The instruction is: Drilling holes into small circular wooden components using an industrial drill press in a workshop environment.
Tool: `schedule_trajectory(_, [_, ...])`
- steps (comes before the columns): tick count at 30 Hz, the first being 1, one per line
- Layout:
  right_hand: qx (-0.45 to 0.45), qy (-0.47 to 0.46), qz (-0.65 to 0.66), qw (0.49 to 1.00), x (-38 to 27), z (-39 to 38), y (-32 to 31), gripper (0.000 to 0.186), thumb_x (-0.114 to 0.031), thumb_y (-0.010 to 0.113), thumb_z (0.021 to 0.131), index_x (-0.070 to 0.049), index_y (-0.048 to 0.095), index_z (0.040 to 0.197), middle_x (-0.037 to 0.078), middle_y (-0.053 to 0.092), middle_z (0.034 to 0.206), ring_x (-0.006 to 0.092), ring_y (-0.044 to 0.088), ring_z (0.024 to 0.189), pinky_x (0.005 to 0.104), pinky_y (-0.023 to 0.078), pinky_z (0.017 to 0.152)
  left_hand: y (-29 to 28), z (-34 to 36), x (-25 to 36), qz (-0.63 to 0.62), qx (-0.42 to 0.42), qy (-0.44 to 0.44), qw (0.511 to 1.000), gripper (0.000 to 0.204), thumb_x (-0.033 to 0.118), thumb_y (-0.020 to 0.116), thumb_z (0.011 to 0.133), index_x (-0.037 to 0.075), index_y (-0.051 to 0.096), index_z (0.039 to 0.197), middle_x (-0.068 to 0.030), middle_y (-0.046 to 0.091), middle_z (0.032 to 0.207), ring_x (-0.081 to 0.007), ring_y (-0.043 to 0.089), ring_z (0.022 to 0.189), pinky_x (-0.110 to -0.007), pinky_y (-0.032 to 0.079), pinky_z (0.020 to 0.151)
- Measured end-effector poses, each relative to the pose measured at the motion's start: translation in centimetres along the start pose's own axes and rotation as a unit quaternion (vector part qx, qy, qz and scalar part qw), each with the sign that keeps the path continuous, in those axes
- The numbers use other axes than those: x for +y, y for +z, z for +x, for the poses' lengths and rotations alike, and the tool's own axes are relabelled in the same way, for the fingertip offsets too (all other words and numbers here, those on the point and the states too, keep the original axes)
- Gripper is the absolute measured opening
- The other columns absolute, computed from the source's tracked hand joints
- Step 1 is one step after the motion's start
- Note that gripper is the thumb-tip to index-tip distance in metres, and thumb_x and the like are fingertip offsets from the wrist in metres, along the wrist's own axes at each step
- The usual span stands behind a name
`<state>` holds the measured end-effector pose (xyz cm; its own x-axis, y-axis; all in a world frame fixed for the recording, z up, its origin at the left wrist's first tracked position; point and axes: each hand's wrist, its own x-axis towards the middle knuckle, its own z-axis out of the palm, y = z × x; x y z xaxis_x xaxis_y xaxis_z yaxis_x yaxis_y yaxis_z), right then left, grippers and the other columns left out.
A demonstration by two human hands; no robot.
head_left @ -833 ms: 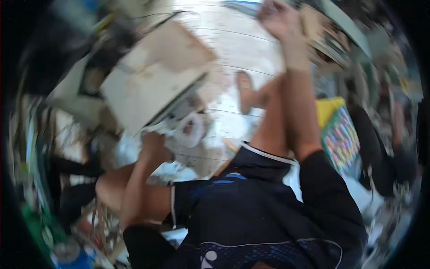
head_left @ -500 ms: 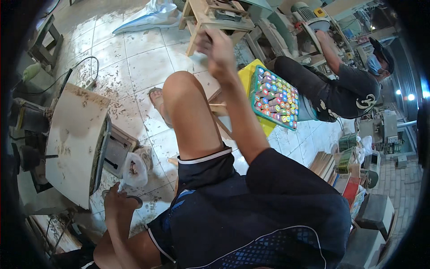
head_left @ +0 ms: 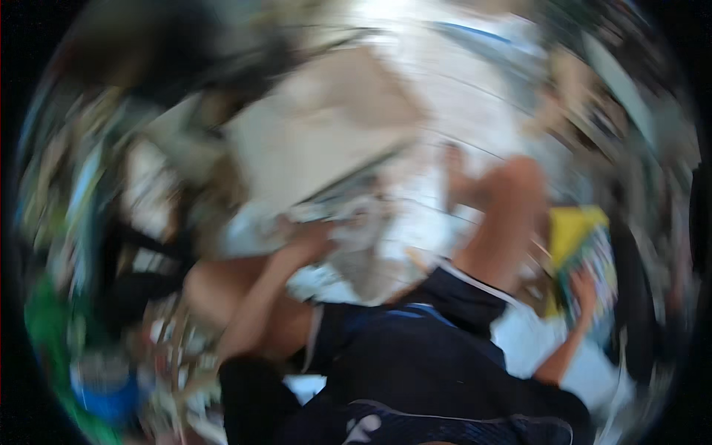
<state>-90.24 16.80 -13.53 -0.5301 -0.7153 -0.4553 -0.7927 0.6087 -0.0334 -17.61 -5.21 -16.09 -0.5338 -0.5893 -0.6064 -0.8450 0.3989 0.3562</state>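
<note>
Motion blur smears the whole head view. My right hand has come down on or just over the green tray of small coloured cylinders at the right; its fingers are too smeared to show whether they hold one. At the left, above my left thigh, my left hand reaches out near the white board's lower edge. Beside its fingers is a pale, see-through shape like a plastic bag. Blur hides whether that hand grips it.
A pale board on a machine stands ahead to the left. Yellow material shows under the tray. A blue container and green material are at the lower left. White tiled floor runs beyond my raised knee.
The view has swung left, so the board, tray and knees appear farther right. My right hand has dropped from raised in mid-air to the tray. My left hand remains near the bag.
</note>
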Motion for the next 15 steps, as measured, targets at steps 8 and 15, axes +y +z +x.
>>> schedule_trajectory(8, [0.098, -0.012, -0.094, 0.991, 1.6, 8.3, -0.4, 0.054, -0.041, 0.054, 0.103, 0.001, 0.062, 0.136, 0.021, 0.063, 0.137, 0.0360, 0.061, 0.120, 0.0432, 0.052, 0.097, 0.2, 0.1, 0.5, -0.029, 0.029, -0.076, 0.996, 0.049, 0.036, 0.070, 0.089, 0.008, 0.066, 0.130, -0.0194, 0.073, 0.114, -0.0377, 0.069, 0.110, -0.050, 0.055, 0.091])
schedule_trajectory(15, [0.303, -0.019, -0.013, 0.953, -7.8, 2.6, -9.1, 0.051, -0.041, 0.057, 0.104, 0.002, 0.067, 0.129, 0.023, 0.067, 0.128, 0.0355, 0.065, 0.111, 0.0422, 0.053, 0.093, 1.7, 0.7, -0.7, -0.057, 0.073, -0.088, 0.992, 0.042, 0.042, 0.072, 0.084, 0.011, 0.076, 0.112, -0.0151, 0.076, 0.108, -0.0365, 0.072, 0.103, -0.049, 0.057, 0.086])
